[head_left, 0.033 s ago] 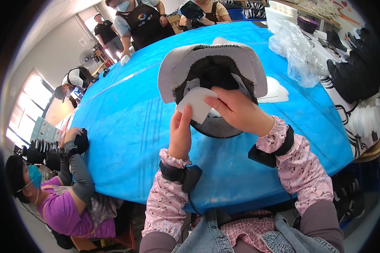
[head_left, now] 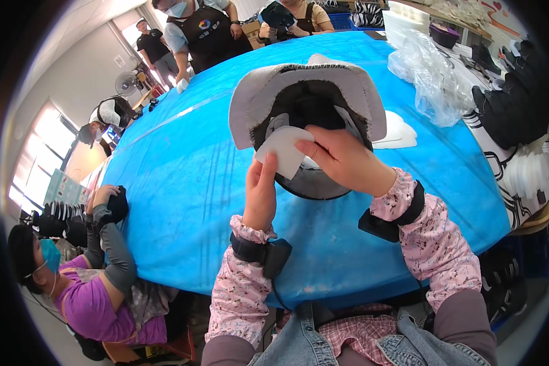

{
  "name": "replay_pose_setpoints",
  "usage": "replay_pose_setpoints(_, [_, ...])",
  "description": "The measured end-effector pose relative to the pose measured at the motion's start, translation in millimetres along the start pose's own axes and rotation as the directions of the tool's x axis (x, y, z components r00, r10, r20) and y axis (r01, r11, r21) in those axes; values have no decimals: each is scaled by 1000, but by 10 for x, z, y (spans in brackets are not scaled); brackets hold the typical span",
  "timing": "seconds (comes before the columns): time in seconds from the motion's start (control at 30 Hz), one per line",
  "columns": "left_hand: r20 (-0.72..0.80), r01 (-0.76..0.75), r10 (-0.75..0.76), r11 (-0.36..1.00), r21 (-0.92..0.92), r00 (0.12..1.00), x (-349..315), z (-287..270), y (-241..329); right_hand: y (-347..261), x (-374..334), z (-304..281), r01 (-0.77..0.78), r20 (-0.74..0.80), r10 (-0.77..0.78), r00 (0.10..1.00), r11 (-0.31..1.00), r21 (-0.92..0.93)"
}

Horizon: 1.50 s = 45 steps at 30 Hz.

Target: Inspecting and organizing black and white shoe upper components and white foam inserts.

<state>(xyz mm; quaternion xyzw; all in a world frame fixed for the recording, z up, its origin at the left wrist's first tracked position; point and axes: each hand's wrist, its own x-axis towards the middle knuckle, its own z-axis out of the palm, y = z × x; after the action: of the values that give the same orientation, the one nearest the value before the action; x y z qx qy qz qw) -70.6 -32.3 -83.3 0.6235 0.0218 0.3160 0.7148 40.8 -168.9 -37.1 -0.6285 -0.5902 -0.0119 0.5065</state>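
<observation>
Barely anything had moved since the earlier frame: one small white item (head_left: 182, 85), under a far co-worker's hand (head_left: 182, 74), had shifted slightly on the table (head_left: 183, 201).

At the near left, one person in purple (head_left: 97, 305) had both arms on the table edge, beside one dark object (head_left: 119, 204). Farther left were one window (head_left: 39, 152), one bent person in white (head_left: 110, 113) and one fan (head_left: 126, 83). Three more people stood or sat at the far side, making five others in all.

At the middle, the left hand (head_left: 262, 194) had its thumb on one white piece (head_left: 282, 146), pressing its lower left edge; its other fingers were mostly hidden behind. One cap (head_left: 314, 104), with a pale brim and dark inside, was upturned toward the wearer just behind the piece. Its dark rim showed below. The right hand (head_left: 348, 160) pinched the same piece at its right, thumb on top, its back against the cap's right side. Two black bands, one per wrist, sat over two pink floral sleeves.

Right of the cap lay several overlapping white shapes (head_left: 398, 133), too merged to count. Farther right were one clear bag (head_left: 433, 79), one white stack (head_left: 404, 27), one purple bowl (head_left: 444, 35) and one dark heap (head_left: 521, 100).
</observation>
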Motion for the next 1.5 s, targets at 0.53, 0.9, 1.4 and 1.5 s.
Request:
replay_pose_setpoints(0.53, [0, -322, 329, 923, 211, 944, 122, -67, -114, -61, -19, 48, 30, -135, -29, 990, 1000, -2])
replay_pose_setpoints(0.9, [75, -464, 472, 802, 376, 878, 80, 141, -245, 453, -249, 245, -107, -156, 63, 986, 949, -297])
replay_pose_setpoints(1.4, [110, -500, 510, 739, 451, 853, 48, 89, -263, 646, -228, 479, -33, -142, -15, 990, 941, -336])
replay_pose_setpoints(1.5, [105, -490, 500, 748, 448, 860, 53, 97, -258, 649, -224, 470, -40, -140, -9, 990, 939, -342])
